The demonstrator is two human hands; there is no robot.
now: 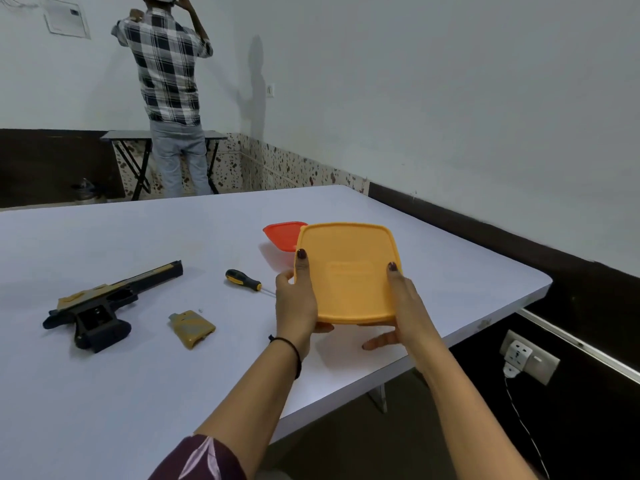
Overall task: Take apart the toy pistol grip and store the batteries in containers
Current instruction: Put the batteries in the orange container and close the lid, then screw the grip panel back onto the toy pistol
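A yellow-lidded container [349, 271] is held just above the white table [173, 393], near its right edge. My left hand [298, 303] grips its left side with the thumb on the lid, and my right hand [401, 306] grips its right side with fingers underneath. A black and tan toy pistol [104, 306] lies on its side at the left. Its detached tan grip cover [192, 328] lies beside it, with a tiny pale part [200, 310] just above. A black and yellow screwdriver [244, 280] lies left of my left hand. No batteries are visible.
A red-lidded container [282, 233] sits behind the yellow one. The table's right edge and corner are close to my right hand. A wall socket with a plugged-in adapter [526, 356] is low on the right. A person in a checked shirt [166, 71] stands at a far folding table.
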